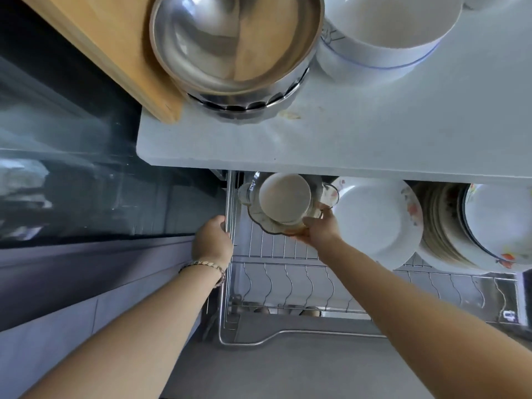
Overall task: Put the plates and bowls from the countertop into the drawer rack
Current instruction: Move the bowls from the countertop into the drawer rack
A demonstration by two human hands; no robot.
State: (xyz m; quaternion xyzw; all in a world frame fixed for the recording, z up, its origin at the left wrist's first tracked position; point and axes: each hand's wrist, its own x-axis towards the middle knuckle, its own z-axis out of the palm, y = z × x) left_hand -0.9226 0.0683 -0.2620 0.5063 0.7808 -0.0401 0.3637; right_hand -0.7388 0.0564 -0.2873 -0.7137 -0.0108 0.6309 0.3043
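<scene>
My right hand (321, 227) grips a scalloped glass bowl (259, 218) with a small white bowl (285, 195) inside it, low over the left end of the pulled-out wire drawer rack (288, 272). My left hand (211, 240) is closed on the rack's left steel rail (229, 194). White flowered plates (374, 217) stand in the rack to the right, with more stacked plates (495, 223) beyond. On the white countertop (359, 133) above stand a stack of steel bowls (233, 44) and a white bowl with a blue line (383, 33).
A wooden cutting board (95, 41) lies under the steel bowls at the counter's left. A dark glass-fronted appliance (86, 182) fills the left side. Grey floor (288, 367) lies below the rack's front rail.
</scene>
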